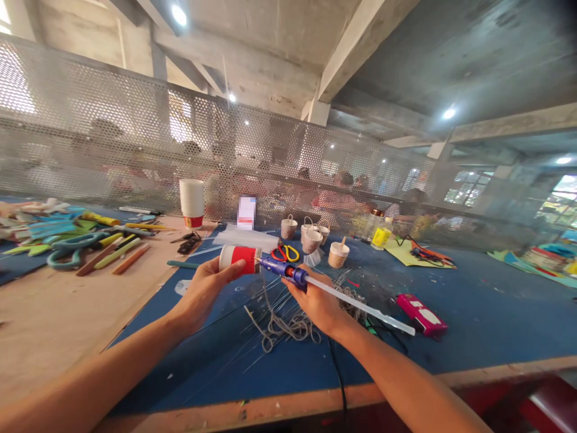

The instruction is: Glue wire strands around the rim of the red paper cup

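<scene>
Held cup (pixel 238 254), blue tabletop (pixel 487 316), perforated screen (pixel 256 135), ceiling (pixel 442 60)

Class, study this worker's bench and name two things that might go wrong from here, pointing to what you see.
1. The glue gun in the right hand has its tip at the paper cup, close to the left hand's thumb; if hot, a slip might burn it.
2. Tangled grey string lies on the blue surface below the gun, so dripping glue could stick to it.
</scene>
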`<act>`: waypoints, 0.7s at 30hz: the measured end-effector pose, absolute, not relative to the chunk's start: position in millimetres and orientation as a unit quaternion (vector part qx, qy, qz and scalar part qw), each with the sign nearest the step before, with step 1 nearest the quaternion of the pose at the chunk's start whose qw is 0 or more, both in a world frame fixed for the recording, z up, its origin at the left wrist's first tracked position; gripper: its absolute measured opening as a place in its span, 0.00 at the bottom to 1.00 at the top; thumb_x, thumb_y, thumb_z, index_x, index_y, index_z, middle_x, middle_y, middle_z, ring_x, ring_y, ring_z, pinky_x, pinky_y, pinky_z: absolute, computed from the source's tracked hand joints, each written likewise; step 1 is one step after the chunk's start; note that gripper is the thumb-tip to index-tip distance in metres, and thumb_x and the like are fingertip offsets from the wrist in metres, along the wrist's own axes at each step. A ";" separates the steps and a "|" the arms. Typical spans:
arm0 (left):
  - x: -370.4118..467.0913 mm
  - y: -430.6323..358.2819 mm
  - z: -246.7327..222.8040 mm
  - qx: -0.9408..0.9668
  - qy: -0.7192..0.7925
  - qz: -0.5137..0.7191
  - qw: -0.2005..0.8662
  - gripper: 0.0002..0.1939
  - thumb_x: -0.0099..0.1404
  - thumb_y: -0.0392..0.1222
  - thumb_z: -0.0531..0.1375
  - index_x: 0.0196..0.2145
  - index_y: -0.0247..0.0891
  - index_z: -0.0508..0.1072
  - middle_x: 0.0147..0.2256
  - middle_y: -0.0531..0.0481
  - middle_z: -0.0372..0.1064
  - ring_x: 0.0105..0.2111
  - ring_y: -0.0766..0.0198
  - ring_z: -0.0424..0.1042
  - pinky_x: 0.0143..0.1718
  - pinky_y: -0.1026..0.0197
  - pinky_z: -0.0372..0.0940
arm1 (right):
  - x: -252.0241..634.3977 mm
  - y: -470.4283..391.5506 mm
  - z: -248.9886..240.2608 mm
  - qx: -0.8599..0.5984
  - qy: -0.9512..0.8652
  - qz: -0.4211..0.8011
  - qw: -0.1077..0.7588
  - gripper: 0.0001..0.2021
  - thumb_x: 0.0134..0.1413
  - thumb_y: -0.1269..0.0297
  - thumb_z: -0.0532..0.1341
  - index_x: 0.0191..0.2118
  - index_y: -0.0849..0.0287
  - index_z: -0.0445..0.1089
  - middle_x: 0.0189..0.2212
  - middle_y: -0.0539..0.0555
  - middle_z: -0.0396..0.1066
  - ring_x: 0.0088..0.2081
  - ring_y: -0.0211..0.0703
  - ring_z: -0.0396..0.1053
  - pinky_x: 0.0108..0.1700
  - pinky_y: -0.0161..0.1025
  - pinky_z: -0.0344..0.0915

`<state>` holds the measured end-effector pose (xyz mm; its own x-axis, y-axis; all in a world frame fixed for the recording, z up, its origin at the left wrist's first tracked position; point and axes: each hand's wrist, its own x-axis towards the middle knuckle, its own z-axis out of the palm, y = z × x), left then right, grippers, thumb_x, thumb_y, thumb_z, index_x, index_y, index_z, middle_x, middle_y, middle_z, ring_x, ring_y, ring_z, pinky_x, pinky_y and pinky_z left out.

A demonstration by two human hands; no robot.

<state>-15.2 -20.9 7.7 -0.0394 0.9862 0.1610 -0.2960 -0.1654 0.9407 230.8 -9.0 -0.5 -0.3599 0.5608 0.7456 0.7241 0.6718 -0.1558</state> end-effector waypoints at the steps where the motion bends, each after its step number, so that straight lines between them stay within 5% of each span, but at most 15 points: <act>1: -15.2 -21.1 7.8 0.453 0.381 0.612 0.525 0.15 0.56 0.48 0.74 0.38 0.37 0.84 0.38 0.43 0.84 0.34 0.56 0.82 0.37 0.60 0.74 | 231.0 -8.7 -1.1 -0.393 -0.818 -0.098 0.408 0.10 0.67 0.56 0.62 0.37 0.56 0.70 0.25 0.51 0.76 0.26 0.45 0.74 0.29 0.36 0.58; 21: -15.6 -20.5 4.6 0.466 0.383 0.600 0.525 0.19 0.55 0.50 0.74 0.41 0.37 0.84 0.41 0.41 0.84 0.35 0.50 0.83 0.37 0.55 0.76 | 233.2 -8.1 -1.2 -0.406 -0.815 -0.080 0.404 0.09 0.66 0.56 0.62 0.38 0.56 0.71 0.27 0.53 0.77 0.28 0.46 0.74 0.30 0.36 0.59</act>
<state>-15.6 -20.5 4.6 -0.0132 0.9876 0.1567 -0.2722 -0.1543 0.9498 233.2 -8.1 -1.2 -0.3429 0.5978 0.7246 0.7276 0.6569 -0.1977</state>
